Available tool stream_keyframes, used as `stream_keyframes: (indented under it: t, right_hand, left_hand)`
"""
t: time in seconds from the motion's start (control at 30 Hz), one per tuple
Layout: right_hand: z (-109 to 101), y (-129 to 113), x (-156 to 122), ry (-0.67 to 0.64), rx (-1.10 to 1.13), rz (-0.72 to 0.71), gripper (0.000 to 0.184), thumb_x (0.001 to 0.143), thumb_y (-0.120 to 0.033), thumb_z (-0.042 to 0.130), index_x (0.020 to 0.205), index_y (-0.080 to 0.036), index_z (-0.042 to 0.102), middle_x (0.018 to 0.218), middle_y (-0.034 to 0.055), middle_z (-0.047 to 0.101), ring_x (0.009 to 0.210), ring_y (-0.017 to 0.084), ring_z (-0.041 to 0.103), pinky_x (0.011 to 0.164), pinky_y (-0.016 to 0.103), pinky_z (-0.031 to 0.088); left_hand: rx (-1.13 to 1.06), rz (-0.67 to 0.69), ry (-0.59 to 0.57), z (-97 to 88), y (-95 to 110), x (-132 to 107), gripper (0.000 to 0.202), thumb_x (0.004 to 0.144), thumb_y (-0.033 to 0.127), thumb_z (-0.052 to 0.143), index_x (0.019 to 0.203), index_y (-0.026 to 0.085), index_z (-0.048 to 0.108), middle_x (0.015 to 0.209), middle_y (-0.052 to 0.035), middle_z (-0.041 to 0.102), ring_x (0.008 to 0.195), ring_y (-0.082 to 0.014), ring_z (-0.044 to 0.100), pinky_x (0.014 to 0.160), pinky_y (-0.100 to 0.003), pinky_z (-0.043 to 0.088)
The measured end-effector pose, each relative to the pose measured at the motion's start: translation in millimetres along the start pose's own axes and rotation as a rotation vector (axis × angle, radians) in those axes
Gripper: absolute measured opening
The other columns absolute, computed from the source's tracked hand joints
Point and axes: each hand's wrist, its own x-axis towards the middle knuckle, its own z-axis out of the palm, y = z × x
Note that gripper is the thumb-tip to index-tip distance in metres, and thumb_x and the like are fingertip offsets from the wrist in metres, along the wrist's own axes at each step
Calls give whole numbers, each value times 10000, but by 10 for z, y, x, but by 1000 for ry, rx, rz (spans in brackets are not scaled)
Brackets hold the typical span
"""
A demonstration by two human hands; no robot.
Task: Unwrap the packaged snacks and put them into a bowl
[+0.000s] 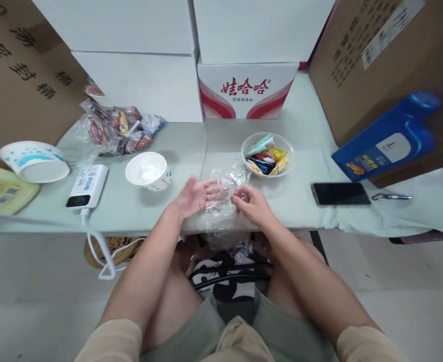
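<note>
A crumpled clear plastic bag (223,223) lies at the table's front edge and hangs down over it. My right hand (254,203) pinches the upper right part of the bag between thumb and fingertips. On the other side, my left hand (197,196) is open, palm up, its fingers stretched out against the plastic; whether they press on it I cannot tell. Just beyond my right hand stands a clear round bowl (246,163) with several small colourful snack packets (268,156) in it. Left of my left hand is a white paper bowl (157,181) with some clear plastic inside.
Packaged snacks (119,128) lie in a heap at the back left. Along the left are a tilted paper bowl (33,161), a cabled power bank (88,186) and a yellow bottle (6,193). A phone (340,193), pen (391,197) and blue bottle (387,138) are right. White boxes (247,90) stand behind.
</note>
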Motion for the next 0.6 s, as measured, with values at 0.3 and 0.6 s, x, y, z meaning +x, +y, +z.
stream_keyframes:
  t: [0.3, 0.6]
  right_hand:
    - [11, 46, -13, -5, 178, 97, 412, 683, -479, 762, 932, -220, 561, 802, 11, 707, 692, 165, 705, 639, 288, 559]
    - [-8, 162, -21, -9, 92, 109, 445, 797, -537, 648, 1119, -231, 610, 751, 11, 719, 574, 181, 701, 500, 272, 530]
  left_hand:
    - [-10, 142, 152, 169, -107, -38, 489, 698, 330, 841, 1118, 204, 625, 1036, -72, 773, 876, -194, 757, 808, -305, 575]
    - [474, -30, 244, 192, -158, 10, 259, 900, 390, 662, 1027, 172, 604, 561, 29, 643, 463, -113, 611, 483, -202, 458]
